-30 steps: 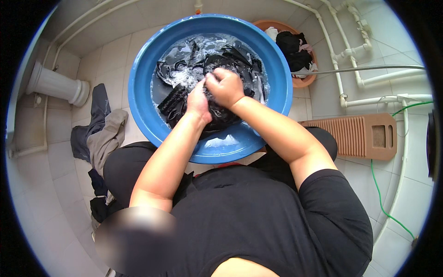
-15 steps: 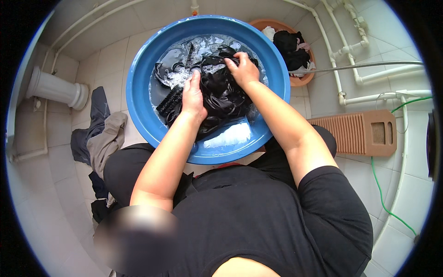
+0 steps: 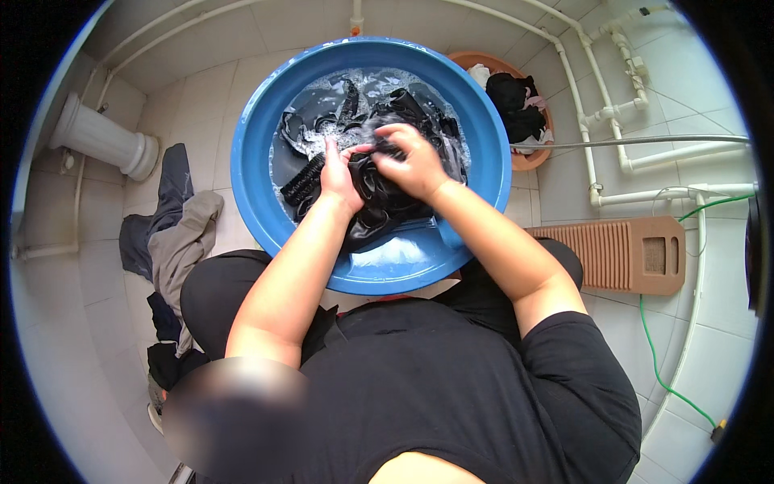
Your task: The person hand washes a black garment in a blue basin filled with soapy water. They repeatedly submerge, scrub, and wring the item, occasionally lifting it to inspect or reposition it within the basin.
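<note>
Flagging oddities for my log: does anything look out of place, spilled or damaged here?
Mildly: loose clothes lie crumpled on the floor left of the blue tub, whereas other laundry sits in the orange basin. I see no clear spill or damage.

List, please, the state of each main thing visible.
Round blue plastic basin, holding sudsy water
Shiny black fabric, wet, bunched
Bare left grip, touching fabric
Bare right grip, curled on fabric
Brown ridged rectangular washboard, idle
Round orange plastic basin, loaded with clothes
Grey-beige cloth garment, crumpled
</note>
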